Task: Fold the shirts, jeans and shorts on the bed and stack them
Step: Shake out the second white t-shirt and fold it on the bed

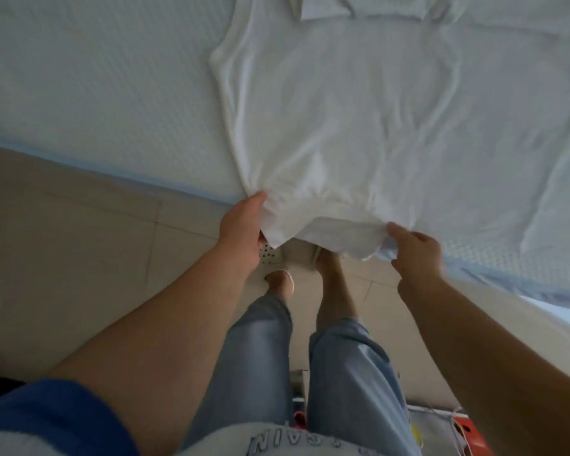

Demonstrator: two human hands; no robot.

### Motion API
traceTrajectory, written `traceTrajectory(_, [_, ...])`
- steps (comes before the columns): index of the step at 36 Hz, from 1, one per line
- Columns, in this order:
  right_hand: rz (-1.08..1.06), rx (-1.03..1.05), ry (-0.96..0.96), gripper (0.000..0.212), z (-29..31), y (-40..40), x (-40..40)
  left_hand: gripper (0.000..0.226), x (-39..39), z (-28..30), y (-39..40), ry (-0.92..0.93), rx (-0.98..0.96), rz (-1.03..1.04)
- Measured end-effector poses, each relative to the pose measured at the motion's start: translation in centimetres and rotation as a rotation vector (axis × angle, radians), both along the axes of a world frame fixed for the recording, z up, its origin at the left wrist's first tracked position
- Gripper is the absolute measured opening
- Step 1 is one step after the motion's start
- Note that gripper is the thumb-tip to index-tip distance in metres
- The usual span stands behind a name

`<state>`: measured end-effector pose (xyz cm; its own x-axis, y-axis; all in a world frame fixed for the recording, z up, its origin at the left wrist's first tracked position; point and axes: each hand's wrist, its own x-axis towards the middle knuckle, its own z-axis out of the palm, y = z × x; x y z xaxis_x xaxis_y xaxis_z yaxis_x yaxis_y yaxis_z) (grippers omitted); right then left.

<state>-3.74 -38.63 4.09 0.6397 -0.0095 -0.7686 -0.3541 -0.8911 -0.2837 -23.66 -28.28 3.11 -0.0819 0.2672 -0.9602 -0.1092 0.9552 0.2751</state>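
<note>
We pinch the hem of the white cotton collared shirt (pixel 336 120) at both corners, left hand (pixel 242 228) and right hand (pixel 415 255) each closed on cloth. It lies flat on the white textured bed (pixel 96 93), hem overhanging the near edge. We should lift evenly; beyond, open mattress lies left.
</note>
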Motion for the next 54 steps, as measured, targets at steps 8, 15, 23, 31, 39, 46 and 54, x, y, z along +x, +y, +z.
traceTrajectory(8, [-0.284,0.116,0.292,0.020,-0.5,-1.8,-1.5,0.003,0.3,-0.1,-1.8,0.015,0.030,-0.130])
traceTrajectory(15, [-0.199,0.279,0.354,0.007,1.1,-1.1,-0.6,0.022,0.6,1.4,-0.7,-0.022,-0.030,-0.055])
traceTrajectory(23, [-0.074,0.512,0.179,0.029,5.1,3.0,2.7,0.034,3.7,4.7,4.4,-0.268,-0.054,0.093])
traceTrajectory(31, [-0.034,0.745,0.109,0.028,5.3,15.4,9.2,0.037,10.6,5.9,15.1,-0.282,0.132,0.165])
traceTrajectory(39, [0.114,0.616,0.235,0.014,1.9,24.6,14.1,0.034,15.8,4.1,22.5,-0.204,0.218,0.114])
traceTrajectory(46, [0.149,0.533,0.376,0.009,1.1,24.8,15.0,0.015,16.5,4.0,22.1,0.100,0.268,-0.273])
traceTrajectory(54, [0.053,0.653,0.378,0.021,0.6,23.8,14.5,0.037,15.2,2.4,24.2,0.064,0.494,-0.288])
